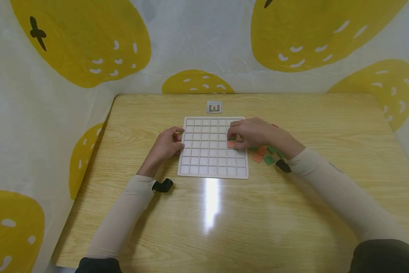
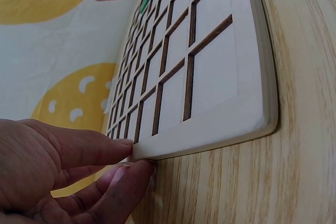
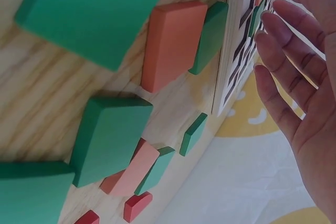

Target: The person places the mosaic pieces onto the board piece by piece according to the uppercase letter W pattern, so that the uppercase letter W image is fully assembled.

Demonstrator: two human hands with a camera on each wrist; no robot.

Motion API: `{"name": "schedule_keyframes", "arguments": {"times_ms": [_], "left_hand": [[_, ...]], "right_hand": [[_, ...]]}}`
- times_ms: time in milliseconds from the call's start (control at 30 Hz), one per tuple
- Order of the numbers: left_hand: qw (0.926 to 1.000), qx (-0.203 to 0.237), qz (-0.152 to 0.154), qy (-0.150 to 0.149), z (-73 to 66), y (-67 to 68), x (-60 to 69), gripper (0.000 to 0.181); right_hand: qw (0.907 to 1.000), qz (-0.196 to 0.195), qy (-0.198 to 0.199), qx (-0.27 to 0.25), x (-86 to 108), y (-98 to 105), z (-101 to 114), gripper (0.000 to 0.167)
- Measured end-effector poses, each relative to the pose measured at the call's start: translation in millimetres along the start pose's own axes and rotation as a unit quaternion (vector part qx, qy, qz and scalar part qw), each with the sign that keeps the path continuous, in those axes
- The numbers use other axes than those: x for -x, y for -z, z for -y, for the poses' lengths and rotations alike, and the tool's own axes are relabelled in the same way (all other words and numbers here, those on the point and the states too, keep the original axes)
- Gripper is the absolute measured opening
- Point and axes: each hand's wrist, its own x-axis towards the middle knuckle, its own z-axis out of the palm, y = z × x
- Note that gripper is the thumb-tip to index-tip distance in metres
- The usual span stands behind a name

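A pale square grid board [image 1: 204, 177] lies flat on the table. My left hand [image 1: 165, 144] holds its left edge, thumb and a finger against the rim [image 2: 199, 148]. Over the board's right columns is my right hand [image 1: 254, 131], its fingers loosely bent and nothing seen gripped. Under it an orange tile [image 1: 231, 144] sits in a cell, with a green tile [image 2: 145, 2] in the neighbouring cell. The right fingertips are close to these two tiles; whether they touch is unclear. The right thumb is out of sight in the right wrist view.
Loose green tiles [image 3: 113, 137] and orange tiles [image 3: 173, 45] lie scattered right of the board, with small red pieces [image 3: 137, 206] farther off. A small card [image 1: 214, 107] with a gridded pattern lies behind the board. A patterned curtain [image 1: 204, 45] hangs along the table's back.
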Motion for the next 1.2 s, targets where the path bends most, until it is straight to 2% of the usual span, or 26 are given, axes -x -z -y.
{"name": "schedule_keyframes", "arguments": {"times_ms": [400,800,1200], "left_hand": [[1.0,0.001,0.0,-0.002,-1.5,-0.2,0.4,0.054],[1.0,0.005,0.002,-0.002,-0.6,0.2,-0.7,0.054],[0.9999,0.006,0.008,0.005,-1.0,1.4,-0.1,0.055]], "right_hand": [[0.9999,-0.003,-0.017,0.0,4.9,1.3,-2.2,0.02],[0.9985,0.004,-0.052,-0.014,24.6,4.4,-14.2,0.027],[0.9965,0.01,-0.08,-0.02,43.3,4.2,-20.3,0.025]]}}
